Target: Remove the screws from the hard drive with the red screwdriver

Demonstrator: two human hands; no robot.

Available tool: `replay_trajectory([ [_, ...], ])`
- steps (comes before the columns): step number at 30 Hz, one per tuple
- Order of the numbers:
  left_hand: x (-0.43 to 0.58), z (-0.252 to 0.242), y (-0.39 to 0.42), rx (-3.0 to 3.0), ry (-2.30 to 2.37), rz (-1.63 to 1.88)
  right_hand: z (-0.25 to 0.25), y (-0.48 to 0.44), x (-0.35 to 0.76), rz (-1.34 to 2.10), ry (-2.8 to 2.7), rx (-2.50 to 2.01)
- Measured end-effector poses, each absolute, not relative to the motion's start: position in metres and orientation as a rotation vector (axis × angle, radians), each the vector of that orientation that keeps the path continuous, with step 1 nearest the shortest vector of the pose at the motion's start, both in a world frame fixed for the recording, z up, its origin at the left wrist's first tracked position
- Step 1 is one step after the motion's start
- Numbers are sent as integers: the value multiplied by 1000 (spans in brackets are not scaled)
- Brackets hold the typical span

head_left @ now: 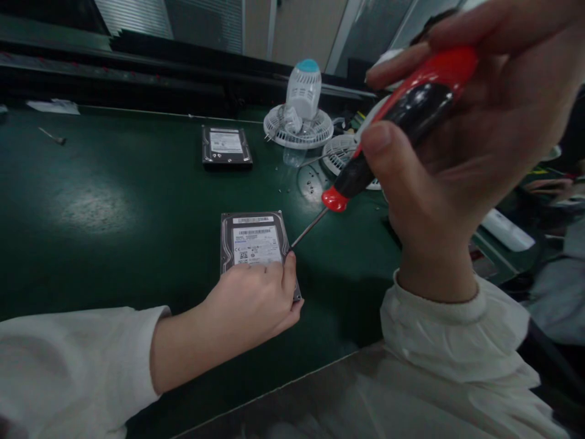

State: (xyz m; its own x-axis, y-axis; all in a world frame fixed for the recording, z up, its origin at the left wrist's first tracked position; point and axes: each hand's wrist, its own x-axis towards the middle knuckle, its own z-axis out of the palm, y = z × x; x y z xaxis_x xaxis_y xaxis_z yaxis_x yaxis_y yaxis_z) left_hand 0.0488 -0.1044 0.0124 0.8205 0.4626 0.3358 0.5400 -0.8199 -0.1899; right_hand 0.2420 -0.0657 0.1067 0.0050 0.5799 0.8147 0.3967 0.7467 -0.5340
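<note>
A hard drive (257,241) with a white label lies flat on the green table, close to me. My left hand (253,299) is closed over its near part, with the index finger pointing at the drive's right edge and the thumb by the near right corner. In my right hand (475,134) is a screwdriver (393,128) with a red and black handle, gripped between thumb and fingers. Its thin shaft slants down to the left, and the tip meets the right edge of the drive beside my left index fingertip. Whether the tip sits in a screw is too small to tell.
Another hard drive (227,146) lies farther back on the green table (114,256). Behind the screwdriver are white fan parts (299,128), and several small screws (311,183) lie in a clear round dish. A person's hand (548,186) shows at the far right.
</note>
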Motion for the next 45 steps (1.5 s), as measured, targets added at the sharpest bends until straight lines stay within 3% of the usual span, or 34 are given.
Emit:
replay_trajectory([
  [4, 49, 12, -104, -2727, -757, -381, 108, -64, 249, -178, -1733, -884],
  [12, 47, 12, -105, -2733, -761, -370, 105, -57, 252, 48, -1752, -676],
  [19, 48, 13, -104, -2736, -750, -366, 108, -60, 252, -270, -1708, -868],
  [25, 48, 14, -104, -2746, -769, -350, 104, -57, 253, -10, -1743, -714],
  [31, 47, 13, -104, -2744, -766, -380, 109, -62, 251, -187, -1750, -859],
  [38, 48, 12, -103, -2749, -768, -372, 107, -57, 254, -5, -1782, -673],
  [45, 47, 12, -104, -2749, -762, -373, 107, -60, 253, -181, -1712, -848],
])
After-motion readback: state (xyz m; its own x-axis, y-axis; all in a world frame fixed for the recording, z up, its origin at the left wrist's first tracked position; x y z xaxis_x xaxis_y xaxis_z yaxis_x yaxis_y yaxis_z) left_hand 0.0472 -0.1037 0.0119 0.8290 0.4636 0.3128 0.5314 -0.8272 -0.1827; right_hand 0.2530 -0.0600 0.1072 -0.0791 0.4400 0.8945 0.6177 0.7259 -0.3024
